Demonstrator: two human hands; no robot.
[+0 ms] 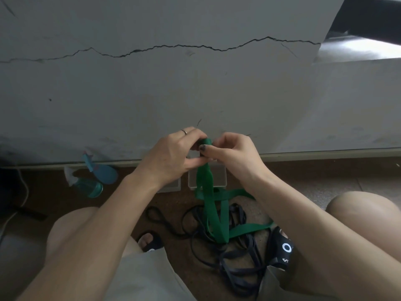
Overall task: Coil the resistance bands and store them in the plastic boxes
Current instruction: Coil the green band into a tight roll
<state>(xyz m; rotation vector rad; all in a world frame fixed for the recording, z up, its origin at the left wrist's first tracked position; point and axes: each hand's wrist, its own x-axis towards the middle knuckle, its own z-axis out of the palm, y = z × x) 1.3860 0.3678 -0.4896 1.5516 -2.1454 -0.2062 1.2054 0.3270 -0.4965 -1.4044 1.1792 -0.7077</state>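
The cracked grey plaster wall [195,83] fills the upper two thirds of the frame; the brown floor [303,183] runs along its base.

The long flat green resistance band [217,216] is the item in work. Its upper end is raised to centre frame, where a small roll is just started; most of its length hangs down and trails loose across the floor at lower centre. Judged progress: coiling of this band is at an early stage.

The tangled pile of thin dark resistance bands [234,253] lies on the floor at lower centre, under the green band. It is uncoiled and not yet handled.

The left hand [173,153], centre frame, has its fingers curled around the rolled end of the green band. The right hand [232,151], just beside it, pinches the same end between thumb and fingertips.

Two clear plastic boxes stand against the wall base: one clear rectangular plastic box [219,174] behind the hanging band, a second clear plastic box [171,186] partly hidden by the left wrist. No band can be seen in either. Storage remains to be done for all bands.
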